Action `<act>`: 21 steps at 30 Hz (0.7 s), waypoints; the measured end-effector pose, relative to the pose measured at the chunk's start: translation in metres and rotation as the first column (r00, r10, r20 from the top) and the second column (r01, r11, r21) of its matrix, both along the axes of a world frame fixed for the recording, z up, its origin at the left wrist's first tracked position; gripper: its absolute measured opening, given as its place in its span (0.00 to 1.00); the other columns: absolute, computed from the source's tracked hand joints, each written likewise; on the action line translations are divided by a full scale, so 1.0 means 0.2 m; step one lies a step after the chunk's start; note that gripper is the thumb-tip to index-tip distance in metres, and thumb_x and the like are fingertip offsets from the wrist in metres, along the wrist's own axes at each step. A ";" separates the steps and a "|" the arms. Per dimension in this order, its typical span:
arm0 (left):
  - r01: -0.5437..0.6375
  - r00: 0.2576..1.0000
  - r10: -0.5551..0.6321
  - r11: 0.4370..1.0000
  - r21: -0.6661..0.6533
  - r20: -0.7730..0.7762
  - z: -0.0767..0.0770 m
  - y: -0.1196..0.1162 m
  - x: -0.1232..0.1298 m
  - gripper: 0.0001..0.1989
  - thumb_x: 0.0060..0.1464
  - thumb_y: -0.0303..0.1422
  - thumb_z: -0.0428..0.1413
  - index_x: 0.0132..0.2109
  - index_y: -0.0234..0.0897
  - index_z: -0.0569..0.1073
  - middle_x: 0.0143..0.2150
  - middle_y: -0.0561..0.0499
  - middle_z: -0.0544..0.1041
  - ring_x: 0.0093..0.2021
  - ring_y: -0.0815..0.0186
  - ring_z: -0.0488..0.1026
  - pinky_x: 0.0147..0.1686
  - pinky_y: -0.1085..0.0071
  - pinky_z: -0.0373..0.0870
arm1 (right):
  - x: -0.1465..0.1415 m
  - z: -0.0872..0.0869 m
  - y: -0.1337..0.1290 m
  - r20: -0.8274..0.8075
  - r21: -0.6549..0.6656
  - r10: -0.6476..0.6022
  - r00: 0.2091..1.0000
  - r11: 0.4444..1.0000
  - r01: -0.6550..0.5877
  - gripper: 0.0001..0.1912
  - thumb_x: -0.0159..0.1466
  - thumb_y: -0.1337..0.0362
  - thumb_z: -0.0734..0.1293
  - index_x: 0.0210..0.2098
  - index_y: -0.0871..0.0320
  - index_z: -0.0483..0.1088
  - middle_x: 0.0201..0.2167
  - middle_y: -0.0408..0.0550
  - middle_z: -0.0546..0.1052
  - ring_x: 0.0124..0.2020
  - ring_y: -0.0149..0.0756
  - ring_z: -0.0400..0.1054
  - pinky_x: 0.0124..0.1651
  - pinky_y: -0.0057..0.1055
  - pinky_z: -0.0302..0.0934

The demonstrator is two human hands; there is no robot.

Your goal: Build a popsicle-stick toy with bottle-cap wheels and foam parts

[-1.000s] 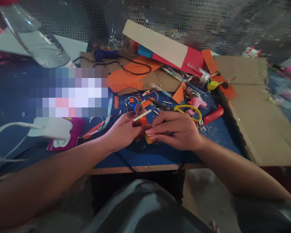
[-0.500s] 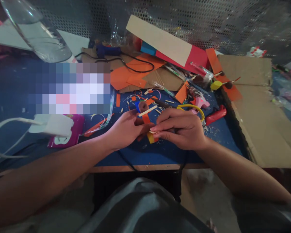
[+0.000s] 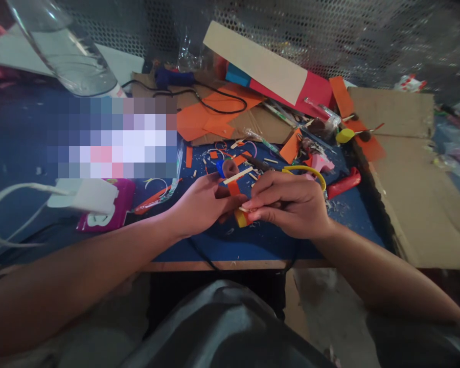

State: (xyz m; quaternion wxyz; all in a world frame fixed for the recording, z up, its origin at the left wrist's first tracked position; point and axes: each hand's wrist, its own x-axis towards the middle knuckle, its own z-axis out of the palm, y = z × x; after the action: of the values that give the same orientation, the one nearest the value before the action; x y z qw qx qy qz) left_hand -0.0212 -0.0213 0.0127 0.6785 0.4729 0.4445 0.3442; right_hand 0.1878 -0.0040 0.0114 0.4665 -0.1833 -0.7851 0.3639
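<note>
My left hand is closed round a small craft piece with an orange strip, a yellow end and a pale stick lying across its top. A blue and brown round part shows beyond my left fingers. From the right, my right hand pinches a small pale bit against the piece, by the yellow end. The fingertips of both hands nearly meet there. Just beyond my right hand lie scissors with yellow handles, partly hidden.
A red-handled tool lies right of my right hand. Cardboard covers the right side. Orange paper, a blue glue gun and its cord lie behind. A bottle and white charger stand left. Scraps litter the blue table.
The whole view has shifted slightly, so things sit a little further right. Both hands keep nearly the same grip, with my right fingertips slightly over the yellow end.
</note>
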 end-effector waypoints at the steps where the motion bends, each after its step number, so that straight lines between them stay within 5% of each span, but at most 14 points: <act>1: -0.001 1.000 0.001 1.000 -0.004 0.005 0.00 0.00 0.00 0.20 0.49 0.39 0.76 0.37 0.38 0.74 0.25 0.57 0.73 0.21 0.74 0.65 0.20 0.76 0.62 | 0.00 0.00 0.00 0.004 0.005 -0.001 1.000 1.000 0.001 0.06 0.65 0.63 0.81 0.41 0.57 0.87 0.34 0.48 0.85 0.33 0.30 0.80 0.38 0.25 0.77; 14: -0.001 0.997 0.003 0.999 -0.036 0.079 0.00 0.00 -0.01 0.20 0.47 0.40 0.77 0.37 0.35 0.76 0.25 0.56 0.75 0.20 0.75 0.65 0.20 0.76 0.60 | 0.01 -0.01 0.02 0.085 0.031 0.016 0.996 0.999 -0.018 0.19 0.61 0.60 0.84 0.51 0.54 0.86 0.38 0.47 0.84 0.29 0.24 0.75 0.32 0.22 0.72; 21: 0.018 0.999 -0.016 0.999 -0.043 0.052 0.00 0.00 0.00 0.22 0.48 0.38 0.76 0.45 0.36 0.77 0.22 0.60 0.71 0.19 0.74 0.62 0.19 0.77 0.58 | 0.01 -0.02 0.02 0.119 0.059 0.020 0.993 0.998 -0.027 0.08 0.67 0.63 0.79 0.46 0.54 0.87 0.37 0.48 0.86 0.37 0.30 0.81 0.42 0.27 0.77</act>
State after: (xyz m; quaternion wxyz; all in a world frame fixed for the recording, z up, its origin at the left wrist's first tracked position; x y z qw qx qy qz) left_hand -0.0214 -0.0214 0.0132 0.7027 0.4528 0.4301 0.3410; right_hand 0.1899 0.0004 0.0067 0.4202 -0.1811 -0.8242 0.3338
